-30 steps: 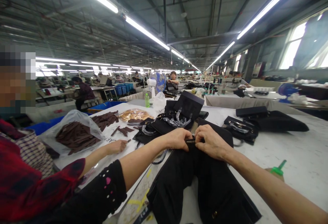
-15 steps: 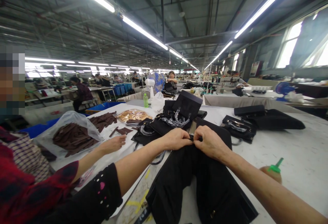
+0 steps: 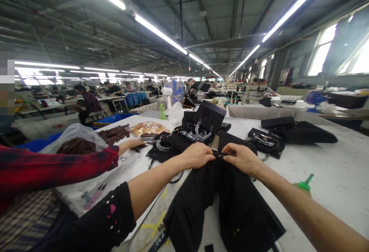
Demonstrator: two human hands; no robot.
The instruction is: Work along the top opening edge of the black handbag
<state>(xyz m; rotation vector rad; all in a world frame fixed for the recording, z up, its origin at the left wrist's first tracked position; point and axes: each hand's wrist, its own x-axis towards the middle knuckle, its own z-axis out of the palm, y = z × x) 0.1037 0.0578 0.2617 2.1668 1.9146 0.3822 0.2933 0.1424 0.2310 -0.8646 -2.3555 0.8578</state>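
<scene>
A black bag (image 3: 230, 206) lies open on the white table (image 3: 331, 175) in front of me. My left hand (image 3: 197, 155) and my right hand (image 3: 242, 159) are both closed at its far edge. Between them they pinch a thin black strap (image 3: 219, 154), pulled straight. A pile of black bags (image 3: 201, 129) with plastic-wrapped handles stands just beyond my hands.
On the left a co-worker's arm in a red plaid sleeve (image 3: 57, 167) reaches over brown leather strips (image 3: 115, 133) and a clear plastic bag (image 3: 75, 136). A green-capped glue bottle (image 3: 303, 187) stands to the right. More black bags (image 3: 288, 129) lie at the back right.
My hands have moved slightly apart, and the black strap is now stretched between them. The co-worker's arm has reached farther across to the brown strips.
</scene>
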